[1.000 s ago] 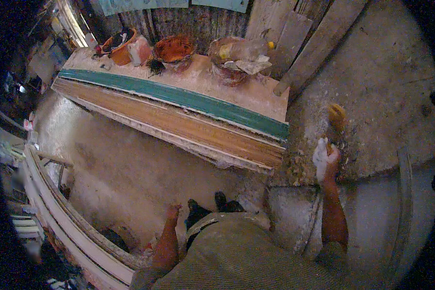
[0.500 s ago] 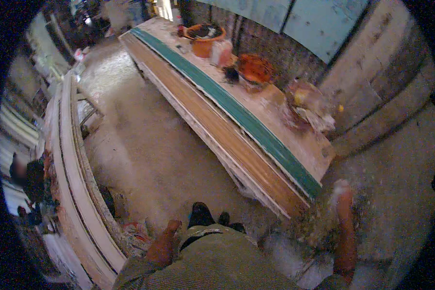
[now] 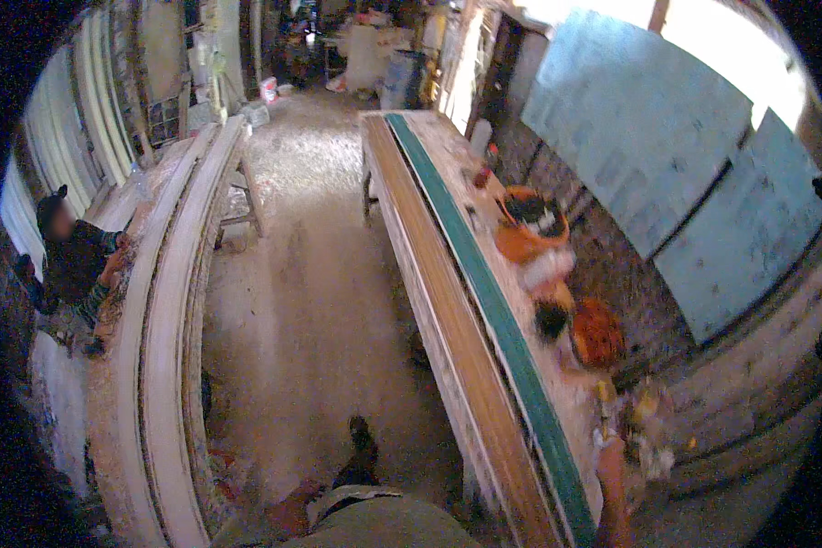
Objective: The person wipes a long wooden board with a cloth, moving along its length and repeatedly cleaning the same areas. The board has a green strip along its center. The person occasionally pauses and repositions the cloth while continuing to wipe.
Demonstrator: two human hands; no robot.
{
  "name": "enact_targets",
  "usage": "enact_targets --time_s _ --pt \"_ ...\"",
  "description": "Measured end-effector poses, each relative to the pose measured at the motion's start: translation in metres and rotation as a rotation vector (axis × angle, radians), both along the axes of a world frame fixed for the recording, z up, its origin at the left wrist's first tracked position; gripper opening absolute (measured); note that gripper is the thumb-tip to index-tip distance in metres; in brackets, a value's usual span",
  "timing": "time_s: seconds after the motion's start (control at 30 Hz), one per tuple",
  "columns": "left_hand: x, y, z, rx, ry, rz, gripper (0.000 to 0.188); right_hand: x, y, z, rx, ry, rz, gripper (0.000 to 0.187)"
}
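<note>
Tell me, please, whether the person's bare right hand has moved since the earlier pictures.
Yes: the right hand moved from beyond the near end of the long green strip to alongside its right edge.

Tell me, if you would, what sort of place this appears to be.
Probably a rough workshop: a long bench bears a green strip, orange tubs stand along its right side, and another person is at a second bench with long pale strips.

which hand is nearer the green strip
Right. The right hand is just to the right of the green strip, toward its near end; the left hand is farther off to its left, beyond the brown strip.
</note>
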State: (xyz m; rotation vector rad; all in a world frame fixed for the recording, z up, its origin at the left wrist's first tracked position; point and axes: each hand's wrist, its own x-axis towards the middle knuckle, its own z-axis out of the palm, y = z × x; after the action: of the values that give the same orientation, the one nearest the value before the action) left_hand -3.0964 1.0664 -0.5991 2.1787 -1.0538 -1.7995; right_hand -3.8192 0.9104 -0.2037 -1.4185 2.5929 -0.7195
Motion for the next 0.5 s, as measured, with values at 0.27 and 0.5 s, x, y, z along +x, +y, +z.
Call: enact_targets --time_s 0.27,0.5 --pt "0.095 -0.217 0.006 -0.174 0.048 0.234 0.029 0.113 -0.248 -0.055 -0.204 0.089 0.106 0.027" --pt "0.151 -0.394 0.018 -0.297 0.132 0.336 0.033 0.246 -0.446 0.002 -0.367 -0.267 0.165 0.029"
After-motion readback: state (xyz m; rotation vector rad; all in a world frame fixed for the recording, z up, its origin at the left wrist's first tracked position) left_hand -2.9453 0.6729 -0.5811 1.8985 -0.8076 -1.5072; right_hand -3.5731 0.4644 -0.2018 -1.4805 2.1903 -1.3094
